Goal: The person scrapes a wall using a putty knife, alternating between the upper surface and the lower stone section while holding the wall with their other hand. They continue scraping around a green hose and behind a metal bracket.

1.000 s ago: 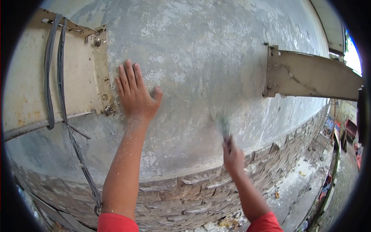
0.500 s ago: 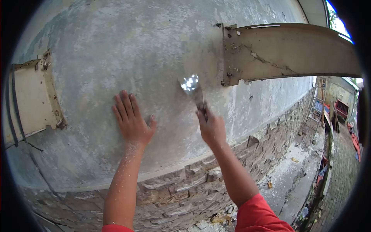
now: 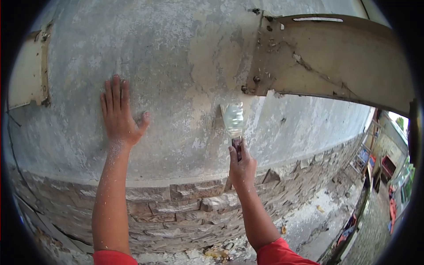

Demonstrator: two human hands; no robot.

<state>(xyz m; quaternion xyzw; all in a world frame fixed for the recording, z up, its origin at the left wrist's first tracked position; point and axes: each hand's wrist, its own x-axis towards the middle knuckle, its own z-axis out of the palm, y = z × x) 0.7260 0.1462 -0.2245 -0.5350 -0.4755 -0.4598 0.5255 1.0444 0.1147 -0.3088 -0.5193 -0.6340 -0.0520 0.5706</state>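
My left hand (image 3: 119, 115) lies flat against the grey, patchy wall (image 3: 163, 88), its fingers pointing up and slightly apart. White flecks dust the wrist and forearm. In my right hand (image 3: 242, 167) is the dark handle of a scraper (image 3: 233, 120), gripped with the thumb along it. The scraper's wide metal blade points up, its top edge at the wall just below the right beam's mounting plate. Pale beige patches show on the wall above the blade.
A large metal beam (image 3: 335, 57) juts from the wall at upper right, with bolts at its plate. Another metal bracket (image 3: 28, 70) is at left. Rough stone cladding (image 3: 190, 212) runs along the bottom. A ladder (image 3: 364, 152) and a debris-strewn ground strip (image 3: 304, 221) lie right.
The view has shifted. My right hand has brought the scraper lower against the wall, closer under the beam plate. My left hand still rests flat on the wall.
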